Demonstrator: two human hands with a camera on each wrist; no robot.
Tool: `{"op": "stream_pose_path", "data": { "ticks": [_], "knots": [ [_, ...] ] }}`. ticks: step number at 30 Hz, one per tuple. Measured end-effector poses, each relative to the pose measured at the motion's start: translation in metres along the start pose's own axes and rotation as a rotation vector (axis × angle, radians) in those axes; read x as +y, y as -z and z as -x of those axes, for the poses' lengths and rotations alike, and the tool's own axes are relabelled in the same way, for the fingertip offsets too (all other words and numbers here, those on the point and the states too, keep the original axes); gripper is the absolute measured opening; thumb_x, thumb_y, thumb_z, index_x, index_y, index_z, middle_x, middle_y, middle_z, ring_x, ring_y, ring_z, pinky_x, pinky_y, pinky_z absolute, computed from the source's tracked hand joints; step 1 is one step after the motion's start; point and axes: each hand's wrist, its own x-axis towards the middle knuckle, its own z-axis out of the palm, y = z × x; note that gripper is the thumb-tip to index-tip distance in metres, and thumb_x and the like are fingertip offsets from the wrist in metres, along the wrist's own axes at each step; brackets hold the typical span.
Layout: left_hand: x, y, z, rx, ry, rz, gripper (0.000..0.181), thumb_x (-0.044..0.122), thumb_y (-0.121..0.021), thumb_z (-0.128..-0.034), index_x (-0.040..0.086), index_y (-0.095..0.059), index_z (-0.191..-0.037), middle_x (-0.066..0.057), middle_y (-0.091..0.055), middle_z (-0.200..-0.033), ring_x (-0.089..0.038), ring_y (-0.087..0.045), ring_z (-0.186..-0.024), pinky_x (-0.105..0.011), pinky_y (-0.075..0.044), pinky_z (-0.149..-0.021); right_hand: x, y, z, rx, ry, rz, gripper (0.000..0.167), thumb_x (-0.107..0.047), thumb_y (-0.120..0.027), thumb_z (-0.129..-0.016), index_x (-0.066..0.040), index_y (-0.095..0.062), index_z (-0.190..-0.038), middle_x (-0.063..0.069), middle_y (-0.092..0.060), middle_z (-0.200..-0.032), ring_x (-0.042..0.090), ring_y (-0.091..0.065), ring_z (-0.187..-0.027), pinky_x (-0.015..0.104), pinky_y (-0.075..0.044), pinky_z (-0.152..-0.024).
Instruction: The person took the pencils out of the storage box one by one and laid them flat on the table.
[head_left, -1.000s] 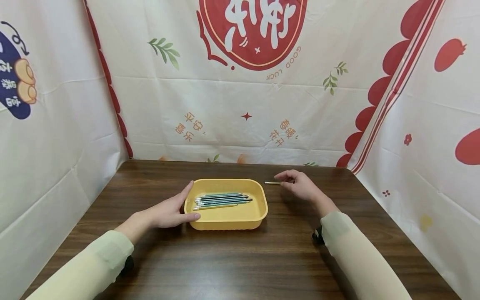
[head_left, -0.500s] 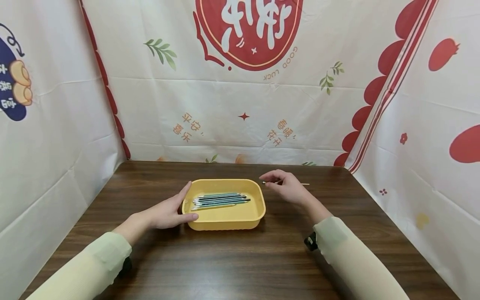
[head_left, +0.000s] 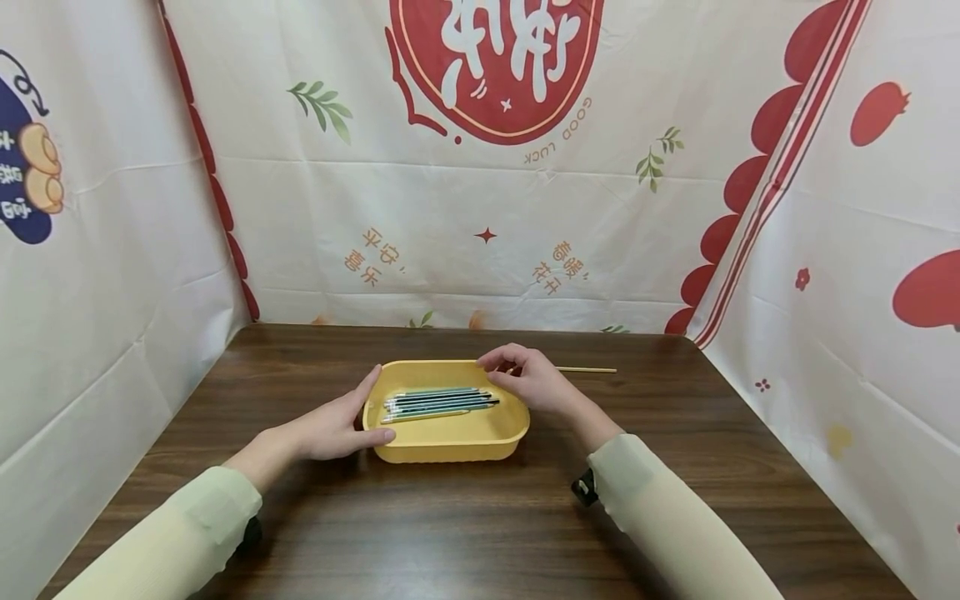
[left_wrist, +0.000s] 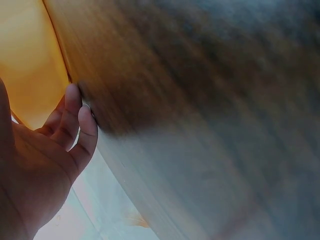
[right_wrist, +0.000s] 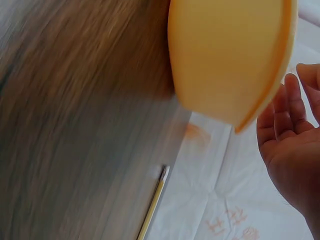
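Observation:
A yellow tray [head_left: 450,452] holds several pencils [head_left: 438,403] lying side by side, mostly teal and dark, with a yellow one nearest the front. The left hand [head_left: 333,425] grips the tray's left end, thumb over the front rim and fingers along the outer side. Over the tray's back right corner, the right hand [head_left: 536,382] pinches a pencil, of which only a small end shows between the fingers. In the right wrist view the right hand [right_wrist: 292,135] is beside the tray [right_wrist: 225,60], and its held pencil cannot be made out.
A yellow pencil [head_left: 588,369] lies on the dark wooden table [head_left: 420,525] behind and right of the right hand, also visible in the right wrist view. Printed white cloth [head_left: 420,192] stands behind the table and at both sides.
The right hand has moved left from the table beside the tray to above its back right corner, uncovering the yellow pencil on the table. The left hand keeps its grip.

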Motion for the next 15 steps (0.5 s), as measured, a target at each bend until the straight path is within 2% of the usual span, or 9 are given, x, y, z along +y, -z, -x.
{"op": "stream_pose_path", "data": {
  "ticks": [7,15],
  "knots": [
    [0.0,0.0,-0.001,0.005,-0.003,0.006,0.119,0.061,-0.071,-0.1022,0.003,0.003,-0.176,-0.027,-0.022,-0.18,-0.042,-0.039,-0.161,-0.064,-0.035,-0.128,-0.004,-0.021,-0.008,-0.034,0.012,-0.006,0.023,-0.013,-0.07,-0.107,-0.008,-0.078,-0.128,0.007,-0.073,-0.123,0.02,-0.063,-0.104,0.035,-0.054,-0.09],
    [0.0,0.0,0.0,-0.005,0.005,0.009,0.119,0.063,-0.069,-0.1024,0.006,0.004,-0.177,-0.026,-0.021,-0.181,-0.043,-0.038,-0.162,-0.064,-0.036,-0.128,-0.005,-0.041,-0.016,-0.071,0.066,0.012,0.023,-0.014,-0.07,-0.107,-0.006,-0.079,-0.127,0.008,-0.075,-0.119,0.016,-0.063,-0.101,0.031,-0.053,-0.088]
  ]
}}
